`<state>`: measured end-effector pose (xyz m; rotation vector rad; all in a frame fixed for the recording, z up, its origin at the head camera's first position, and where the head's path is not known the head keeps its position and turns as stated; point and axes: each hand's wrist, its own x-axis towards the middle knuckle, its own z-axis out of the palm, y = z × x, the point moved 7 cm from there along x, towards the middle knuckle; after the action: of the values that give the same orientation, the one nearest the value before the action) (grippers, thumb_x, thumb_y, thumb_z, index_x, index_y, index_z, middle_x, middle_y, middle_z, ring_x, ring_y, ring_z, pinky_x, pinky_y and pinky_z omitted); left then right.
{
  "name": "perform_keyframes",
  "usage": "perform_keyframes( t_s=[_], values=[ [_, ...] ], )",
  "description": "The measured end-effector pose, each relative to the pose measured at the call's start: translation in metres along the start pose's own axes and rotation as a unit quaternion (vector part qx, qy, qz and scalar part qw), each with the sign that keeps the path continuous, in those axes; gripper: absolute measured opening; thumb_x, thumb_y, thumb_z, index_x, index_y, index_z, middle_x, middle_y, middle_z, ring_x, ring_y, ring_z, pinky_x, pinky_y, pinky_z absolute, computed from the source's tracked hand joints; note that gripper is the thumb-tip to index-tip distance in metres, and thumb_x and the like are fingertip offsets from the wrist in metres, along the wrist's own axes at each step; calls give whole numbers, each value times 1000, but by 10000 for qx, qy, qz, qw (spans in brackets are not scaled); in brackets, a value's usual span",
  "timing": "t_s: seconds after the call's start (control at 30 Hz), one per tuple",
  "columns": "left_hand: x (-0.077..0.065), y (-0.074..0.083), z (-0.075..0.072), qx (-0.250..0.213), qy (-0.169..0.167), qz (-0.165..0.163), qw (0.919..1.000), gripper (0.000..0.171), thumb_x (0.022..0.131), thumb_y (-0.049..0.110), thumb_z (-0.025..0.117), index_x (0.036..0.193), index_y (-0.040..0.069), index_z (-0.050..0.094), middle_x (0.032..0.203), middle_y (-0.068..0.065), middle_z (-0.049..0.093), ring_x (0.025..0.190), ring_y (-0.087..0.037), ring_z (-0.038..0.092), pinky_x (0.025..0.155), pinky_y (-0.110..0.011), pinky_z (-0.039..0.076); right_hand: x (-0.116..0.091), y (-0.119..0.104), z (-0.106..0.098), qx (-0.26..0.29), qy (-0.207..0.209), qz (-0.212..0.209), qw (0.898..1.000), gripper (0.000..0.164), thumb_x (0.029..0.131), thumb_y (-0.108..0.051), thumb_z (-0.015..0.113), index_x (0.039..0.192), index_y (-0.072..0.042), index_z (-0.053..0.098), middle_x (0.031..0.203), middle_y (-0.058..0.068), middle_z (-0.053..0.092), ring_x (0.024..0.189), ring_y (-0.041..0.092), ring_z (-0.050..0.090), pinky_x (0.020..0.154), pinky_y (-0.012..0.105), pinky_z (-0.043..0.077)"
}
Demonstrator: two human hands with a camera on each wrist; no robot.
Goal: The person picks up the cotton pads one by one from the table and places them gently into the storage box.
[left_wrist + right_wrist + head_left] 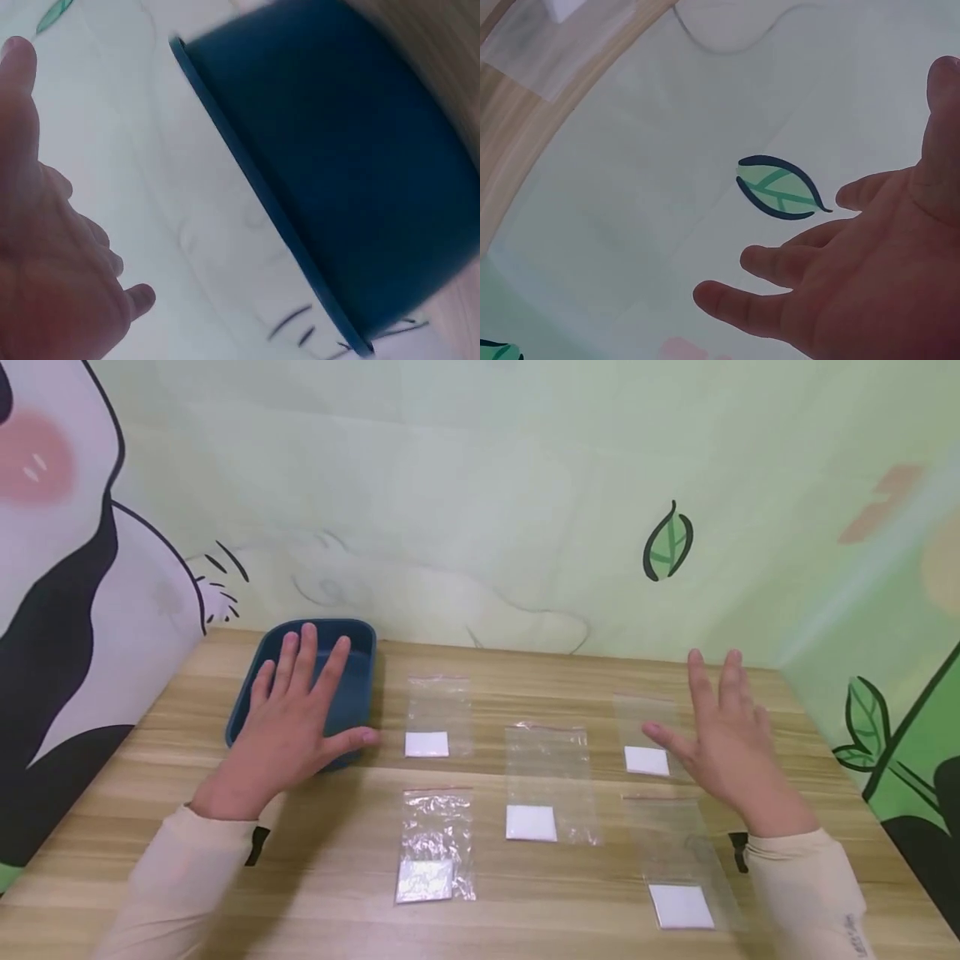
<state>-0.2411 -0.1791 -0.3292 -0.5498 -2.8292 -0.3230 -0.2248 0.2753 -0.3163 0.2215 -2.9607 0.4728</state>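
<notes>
Fingers spread, my left hand hovers over the dark blue tray at the table's back left and holds nothing. The left wrist view shows that hand beside the tray's outer wall, apart from it. My right hand, also spread and bare, is above the back right clear zip bag, which has a white square in its lower corner. Nothing lies in the right hand in its wrist view. Other such bags lie at back left, centre, front left and front right.
A wood-grain table bears the tray and bags. Directly behind it rises a pale green cloth or wall printed with a panda and leaves.
</notes>
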Motion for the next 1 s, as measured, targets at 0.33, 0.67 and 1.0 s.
perform_keyframes(
  t_s=[0.33, 0.67, 1.0],
  values=[
    [-7, -54, -12, -455, -258, -505, 9974, 119, 91, 63, 65, 160, 6, -12, 165, -16, -20, 149, -35, -24, 111, -70, -1, 6, 22, 7, 483, -348, 321, 9977, 103, 99, -60, 52, 160, -9, -13, 158, 30, -28, 139, 66, 0, 100, 81, 15],
    [-26, -108, 7, -902, -991, -1170, 9840, 120, 93, 60, 65, 157, 1, -18, 162, -20, -25, 148, -51, -6, 105, -78, 6, 14, 48, 19, 796, -927, 513, 9912, 100, 100, -63, 47, 160, -8, -12, 155, 34, -26, 136, 69, 1, 102, 80, 15],
    [-42, -124, 31, -1588, -1641, -1081, 9676, 124, 92, 53, 70, 153, -6, -20, 158, -31, -26, 145, -56, -4, 110, -71, 16, 16, 74, 38, 1103, -1347, 500, 9835, 92, 104, -50, 50, 158, 7, 3, 156, 43, 7, 141, 61, 7, 107, 75, 14]
  ],
)
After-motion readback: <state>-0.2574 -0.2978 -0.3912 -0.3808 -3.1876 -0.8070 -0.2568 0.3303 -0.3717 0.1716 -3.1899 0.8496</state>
